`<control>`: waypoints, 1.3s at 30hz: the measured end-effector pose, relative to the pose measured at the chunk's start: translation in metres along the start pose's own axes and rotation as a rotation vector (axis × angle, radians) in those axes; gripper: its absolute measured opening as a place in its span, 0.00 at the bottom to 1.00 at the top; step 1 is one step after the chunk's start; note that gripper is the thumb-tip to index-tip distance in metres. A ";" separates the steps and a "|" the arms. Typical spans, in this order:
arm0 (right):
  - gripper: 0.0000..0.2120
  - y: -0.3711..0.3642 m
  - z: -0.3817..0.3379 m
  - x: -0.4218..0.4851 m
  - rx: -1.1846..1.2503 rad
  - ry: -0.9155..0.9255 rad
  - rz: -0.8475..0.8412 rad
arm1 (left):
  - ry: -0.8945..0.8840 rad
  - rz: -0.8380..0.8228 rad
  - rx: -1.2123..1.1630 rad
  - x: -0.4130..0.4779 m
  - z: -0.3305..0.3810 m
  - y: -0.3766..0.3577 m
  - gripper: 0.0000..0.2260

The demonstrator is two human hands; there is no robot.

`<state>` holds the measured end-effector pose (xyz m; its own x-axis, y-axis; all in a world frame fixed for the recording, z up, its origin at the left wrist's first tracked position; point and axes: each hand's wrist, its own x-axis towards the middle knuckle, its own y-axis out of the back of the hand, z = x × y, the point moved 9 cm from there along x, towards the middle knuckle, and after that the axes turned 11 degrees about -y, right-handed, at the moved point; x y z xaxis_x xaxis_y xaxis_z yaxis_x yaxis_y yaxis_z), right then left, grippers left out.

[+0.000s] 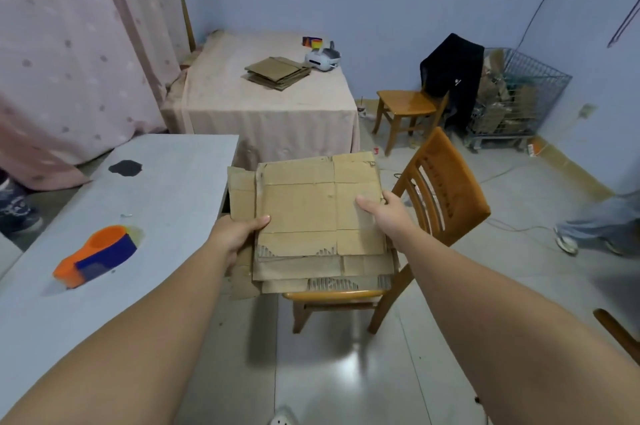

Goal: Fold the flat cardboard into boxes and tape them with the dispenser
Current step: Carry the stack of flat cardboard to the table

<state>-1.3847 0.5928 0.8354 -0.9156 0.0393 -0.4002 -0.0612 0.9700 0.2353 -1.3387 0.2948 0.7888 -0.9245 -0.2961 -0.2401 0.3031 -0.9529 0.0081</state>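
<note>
Two hands hold one stack of flat cardboard in the middle of the head view. The left hand grips the stack at its 8 o'clock edge, with the thumb on top and the fingers hidden under the sheets. The right hand grips the 3 o'clock edge, with the thumb lying on the top sheet. The hands are apart, one on each side of the stack. The sheets are not aligned; some stick out at 6 o'clock and at 9 o'clock. The stack is over the seat of a wooden chair, and I cannot tell if the lowest sheets rest on it.

At 9 o'clock from the cardboard is a grey tabletop. The orange and blue dispenser lies on it, well apart from both hands. A dark stain is at 12 o'clock from the dispenser.

At 12 o'clock from the stack is a far tabletop under a beige cloth. It carries a pile of flat cardboard and, just beside the pile at 2 o'clock, a white device. At 2 o'clock from the stack stands a second chair with a black garment over its back. Near it is a wire cage with cardboard pieces inside. A pink curtain hangs at 10 o'clock. The legs of another person show at the 3 o'clock border.
</note>
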 end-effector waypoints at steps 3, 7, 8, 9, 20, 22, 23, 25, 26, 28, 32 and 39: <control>0.23 -0.008 -0.029 0.045 -0.044 0.004 0.026 | 0.019 -0.014 -0.023 0.051 0.007 -0.002 0.28; 0.21 -0.035 -0.062 0.098 -0.077 0.002 -0.021 | 0.066 -0.024 -0.012 0.106 0.022 0.011 0.25; 0.21 -0.046 -0.070 0.111 -0.071 0.004 -0.040 | 0.071 -0.010 -0.008 0.117 0.027 0.018 0.24; 0.20 -0.059 -0.078 0.125 -0.064 0.002 -0.060 | 0.072 0.010 -0.010 0.128 0.032 0.028 0.23; 0.20 -0.300 -0.130 0.239 -0.302 -0.006 -0.430 | 0.089 0.519 -0.126 0.165 0.024 0.200 0.15; 0.19 -0.330 -0.133 0.245 -0.311 0.008 -0.482 | 0.104 0.552 -0.155 0.158 0.020 0.217 0.15; 0.18 -0.355 -0.136 0.245 -0.335 0.017 -0.541 | 0.121 0.605 -0.165 0.154 0.015 0.232 0.15; 0.14 -0.393 -0.140 0.248 -0.398 0.045 -0.608 | 0.147 0.718 -0.175 0.145 0.007 0.255 0.15; 0.14 -0.413 -0.143 0.250 -0.427 0.068 -0.636 | 0.151 0.773 -0.177 0.139 0.004 0.266 0.15; 0.14 -0.450 -0.148 0.245 -0.472 0.101 -0.707 | 0.150 0.872 -0.177 0.128 -0.004 0.287 0.16; 0.13 -0.512 -0.148 0.234 -0.563 0.156 -0.813 | 0.151 1.016 -0.212 0.104 -0.020 0.313 0.17; 0.19 -0.587 -0.147 0.218 -0.628 0.230 -0.829 | 0.059 1.054 -0.362 0.084 -0.033 0.355 0.11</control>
<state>-1.6065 -0.0038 0.7407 -0.5431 -0.6865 -0.4834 -0.8338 0.3729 0.4072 -1.3017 -0.0662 0.7398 -0.1556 -0.9326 -0.3255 0.9878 -0.1487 -0.0460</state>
